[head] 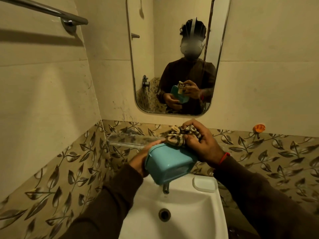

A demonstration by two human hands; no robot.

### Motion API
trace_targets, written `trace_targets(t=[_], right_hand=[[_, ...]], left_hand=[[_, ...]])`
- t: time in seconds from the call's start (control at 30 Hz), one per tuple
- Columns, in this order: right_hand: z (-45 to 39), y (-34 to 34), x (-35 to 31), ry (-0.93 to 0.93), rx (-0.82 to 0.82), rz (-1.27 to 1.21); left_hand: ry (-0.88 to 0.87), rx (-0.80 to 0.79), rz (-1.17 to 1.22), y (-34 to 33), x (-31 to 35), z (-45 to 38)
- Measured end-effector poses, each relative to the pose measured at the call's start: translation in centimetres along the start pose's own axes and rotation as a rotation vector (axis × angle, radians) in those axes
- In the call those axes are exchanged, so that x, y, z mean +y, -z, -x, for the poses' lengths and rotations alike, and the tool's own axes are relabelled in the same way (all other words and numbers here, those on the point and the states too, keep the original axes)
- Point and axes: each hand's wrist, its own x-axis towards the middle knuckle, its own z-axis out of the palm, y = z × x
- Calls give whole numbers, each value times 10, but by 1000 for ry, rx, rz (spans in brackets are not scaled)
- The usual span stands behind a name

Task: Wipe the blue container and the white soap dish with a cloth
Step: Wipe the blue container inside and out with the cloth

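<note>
My left hand [144, 156] grips the blue container [170, 163] by its rim and holds it tilted above the sink, its bottom turned toward me. My right hand [201, 144] clutches a bunched striped cloth [179, 136] and presses it against the container's upper far edge. The white soap dish [205, 184] lies on the sink's right back corner, untouched.
The white sink [174, 213] sits below my hands, with a metal tap [166, 188] under the container and a drain [164, 215]. A mirror [172, 54] hangs on the wall ahead, a glass shelf [126, 139] under it. A towel rail [51, 12] is at upper left, an orange hook [259, 128] on the right wall.
</note>
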Motion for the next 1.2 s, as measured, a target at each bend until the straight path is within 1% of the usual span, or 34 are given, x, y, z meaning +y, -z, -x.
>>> trace_targets(t=[0.03,0.13,0.17,0.23,0.3,0.33,0.4,0.47,0.53,0.6,0.67,0.73,0.77,0.8,0.87,0.9,0.93,0.97,1.0,1.03,1.07,1.1,1.17,1.2], right_hand=[[0,5,0,-14,15,42],[0,15,2,-39,85,154],[-1,15,2,-47,120,151],[-4,12,1,-49,155,158],[-5,5,-3,-44,120,245],[-3,1,-4,-25,91,328],[4,-11,-4,53,40,532],[13,-25,0,163,27,663],[21,-37,5,304,30,720],[26,-42,7,399,-15,774],[24,-34,11,375,-11,819],[17,-19,14,233,55,798],[13,-11,16,150,94,734],[11,-3,18,71,152,614],[8,6,22,-69,290,300],[8,5,24,-130,328,144],[10,2,26,-178,349,-39],[11,-3,27,-214,373,-269],[9,-8,25,-231,396,-505],[7,-11,21,-220,417,-688],[1,-14,15,-196,428,-794],[-5,-14,8,-165,428,-842],[-15,-11,-4,-105,400,-814],[-17,-9,-8,-107,386,-769]], left_hand=[[-16,23,-98,0,6,-1],[-136,121,-234,2,14,-1],[-205,142,-296,-1,10,1],[-384,246,-415,-14,-1,-2],[-475,412,-371,-24,-5,-7],[-507,490,-340,-26,-6,-10],[-573,626,-325,-29,-9,-15],[-594,710,-318,-29,-11,-19],[-559,709,-214,-29,-10,-21],[-556,652,-134,-29,-10,-20],[-611,648,-222,-29,-15,-18],[-647,671,-244,-33,-21,-14],[-651,689,-198,-35,-22,-12],[-640,696,-124,-36,-21,-10],[-596,664,103,-37,-13,-6],[-580,638,222,-36,-8,-6],[-575,609,295,-36,-2,-6],[-575,581,318,-37,3,-6],[-573,562,331,-39,8,-7],[-561,547,346,-42,10,-8],[-537,526,370,-45,10,-9],[-505,489,402,-48,8,-10],[-458,415,458,-50,1,-9],[-445,390,467,-49,-3,-9]])
